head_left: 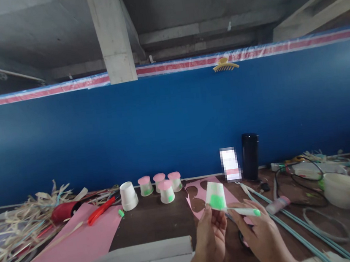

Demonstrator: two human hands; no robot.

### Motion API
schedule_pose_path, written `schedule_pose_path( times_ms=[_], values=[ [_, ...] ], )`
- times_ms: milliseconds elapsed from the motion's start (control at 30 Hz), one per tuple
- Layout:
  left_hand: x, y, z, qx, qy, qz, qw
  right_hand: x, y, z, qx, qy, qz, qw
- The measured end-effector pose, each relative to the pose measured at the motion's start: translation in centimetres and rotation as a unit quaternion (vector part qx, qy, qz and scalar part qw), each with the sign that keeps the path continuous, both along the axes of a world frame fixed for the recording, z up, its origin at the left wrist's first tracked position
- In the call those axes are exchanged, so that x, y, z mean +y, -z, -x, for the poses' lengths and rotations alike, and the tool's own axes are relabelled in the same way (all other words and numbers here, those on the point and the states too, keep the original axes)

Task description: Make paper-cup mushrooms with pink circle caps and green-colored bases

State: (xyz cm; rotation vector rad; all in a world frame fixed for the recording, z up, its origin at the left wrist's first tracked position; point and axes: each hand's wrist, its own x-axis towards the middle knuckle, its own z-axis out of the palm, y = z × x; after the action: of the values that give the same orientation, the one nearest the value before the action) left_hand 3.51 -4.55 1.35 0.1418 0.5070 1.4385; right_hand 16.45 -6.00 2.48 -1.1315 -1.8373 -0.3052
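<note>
My left hand (210, 235) has its fingers closed on a small white paper cup (214, 190), held tilted above the table. A bright green patch covers the lower side of the cup. In my right hand (260, 233) is a white marker with a green end (244, 211), its other end at the cup's lower edge. A small green cap (121, 213) lies beside a stack of upturned white cups (129, 196). Behind stand several small cups with pink paper tops (167, 192), some with green patches. Under the held cup lies pink paper with round cut-outs (195, 191).
An open white box (142, 254) sits in front. On the left are pink sheet (77, 245), a red-handled tool (101, 211) and tangled strips (21, 226). A black bottle (250, 155), blue rods (297, 226) and a white bowl (343, 189) are right. A blue partition (174, 122) stands behind.
</note>
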Motion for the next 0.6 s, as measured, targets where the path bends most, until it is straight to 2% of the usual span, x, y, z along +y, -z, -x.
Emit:
schedule_pose_path(
  times_ms=[400,600],
  values=[
    [0.21,0.32,0.18,0.012,0.003,0.003,1.000,0.14,0.23,-0.21,-0.007,0.005,0.018,1.000],
    [0.31,0.41,0.16,0.009,0.011,0.008,1.000,0.20,0.29,-0.20,0.032,0.021,0.014,0.999]
  ],
)
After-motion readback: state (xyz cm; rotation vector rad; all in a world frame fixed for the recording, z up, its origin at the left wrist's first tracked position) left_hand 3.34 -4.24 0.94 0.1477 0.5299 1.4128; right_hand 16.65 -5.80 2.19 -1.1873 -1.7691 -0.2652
